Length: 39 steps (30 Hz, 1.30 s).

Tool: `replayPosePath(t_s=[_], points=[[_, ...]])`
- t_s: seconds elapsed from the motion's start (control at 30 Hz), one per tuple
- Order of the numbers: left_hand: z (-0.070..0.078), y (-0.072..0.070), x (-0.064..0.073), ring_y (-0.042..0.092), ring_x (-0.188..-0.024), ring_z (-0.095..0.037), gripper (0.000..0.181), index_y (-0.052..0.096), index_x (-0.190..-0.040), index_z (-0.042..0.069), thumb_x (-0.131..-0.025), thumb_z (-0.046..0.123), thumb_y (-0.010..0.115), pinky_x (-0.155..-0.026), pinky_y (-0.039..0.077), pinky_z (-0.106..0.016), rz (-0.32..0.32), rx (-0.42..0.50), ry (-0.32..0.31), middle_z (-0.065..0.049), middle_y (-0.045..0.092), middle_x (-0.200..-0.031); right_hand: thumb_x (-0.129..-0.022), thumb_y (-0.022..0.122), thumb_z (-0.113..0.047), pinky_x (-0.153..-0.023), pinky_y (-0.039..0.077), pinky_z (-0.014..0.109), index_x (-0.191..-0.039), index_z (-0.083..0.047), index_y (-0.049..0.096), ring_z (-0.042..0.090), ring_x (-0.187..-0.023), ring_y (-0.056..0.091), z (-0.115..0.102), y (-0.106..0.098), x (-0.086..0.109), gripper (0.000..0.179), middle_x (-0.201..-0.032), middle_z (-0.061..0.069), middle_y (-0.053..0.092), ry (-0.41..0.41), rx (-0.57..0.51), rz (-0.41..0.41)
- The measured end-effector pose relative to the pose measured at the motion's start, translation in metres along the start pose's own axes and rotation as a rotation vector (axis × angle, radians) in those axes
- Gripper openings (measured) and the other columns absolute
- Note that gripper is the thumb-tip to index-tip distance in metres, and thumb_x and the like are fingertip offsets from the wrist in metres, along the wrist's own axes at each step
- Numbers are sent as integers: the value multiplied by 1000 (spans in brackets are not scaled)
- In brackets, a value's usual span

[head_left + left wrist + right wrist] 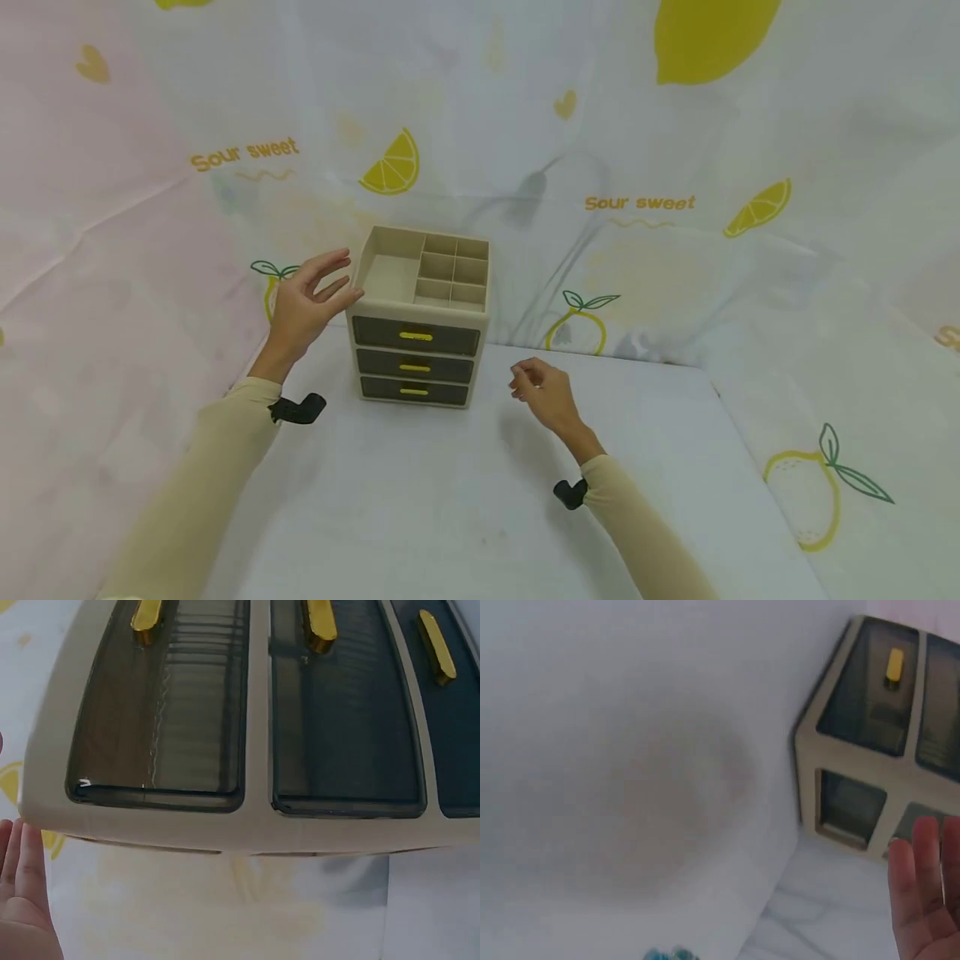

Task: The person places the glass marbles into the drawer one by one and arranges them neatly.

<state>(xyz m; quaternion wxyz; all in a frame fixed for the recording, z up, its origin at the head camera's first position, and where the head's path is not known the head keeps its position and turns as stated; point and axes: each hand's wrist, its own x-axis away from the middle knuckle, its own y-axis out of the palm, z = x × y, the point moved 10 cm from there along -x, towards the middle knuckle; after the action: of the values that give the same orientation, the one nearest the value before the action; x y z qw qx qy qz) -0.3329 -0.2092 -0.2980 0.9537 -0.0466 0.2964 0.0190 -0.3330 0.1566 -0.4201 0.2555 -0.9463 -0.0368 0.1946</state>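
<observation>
A beige desktop organizer [417,310] stands upright at the back of the table, with three dark see-through drawers and gold handles. Its top has one large compartment and several small ones. My left hand [307,296] is beside its upper left corner, thumb right at the front edge and fingers spread. In the left wrist view the drawer fronts [345,727] fill the frame, and fingertips [28,855] show at the corner. To the right of the organizer my right hand [546,390] hovers over the table, fingers loosely bent and holding nothing. All three drawers sit closed.
The white table [390,500] meets a lemon-printed cloth backdrop [495,100] at the back and sides. A lamp-shaped shadow [531,187] falls on the cloth behind the organizer. Black wrist mounts [298,409] stick out from both sleeves.
</observation>
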Motion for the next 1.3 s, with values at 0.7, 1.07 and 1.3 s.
replayPosePath(t_s=[0.7, 1.07, 1.3], points=[[-49, 9, -3, 48, -128, -30, 52, 46, -135, -10, -87, -14, 62, -106, 44, -30, 161, 205, -19, -22, 50, -132, -98, 55, -14, -57, 61, 31, -102, 5, 69, 24, -66, 69, 14, 177, 36, 24, -81, 11, 71, 266, -274, -367], [-48, 3, -4, 49, -127, -30, 53, 45, -135, -12, -85, -19, 58, -107, 44, -31, 213, 272, -13, -30, 46, -133, -102, 51, -24, -68, 63, 39, -115, 13, 59, 20, -67, 70, 21, 211, 29, 40, -89, 17, 70, 616, -815, -247], [-45, 4, -6, 48, -127, -29, 49, 46, -135, -10, -87, -17, 56, -108, 42, -29, 202, 244, 1, -29, 46, -133, -103, 49, -21, -70, 63, 34, -115, 11, 61, 15, -68, 68, 23, 216, 25, 36, -83, 9, 67, 660, -948, -167]])
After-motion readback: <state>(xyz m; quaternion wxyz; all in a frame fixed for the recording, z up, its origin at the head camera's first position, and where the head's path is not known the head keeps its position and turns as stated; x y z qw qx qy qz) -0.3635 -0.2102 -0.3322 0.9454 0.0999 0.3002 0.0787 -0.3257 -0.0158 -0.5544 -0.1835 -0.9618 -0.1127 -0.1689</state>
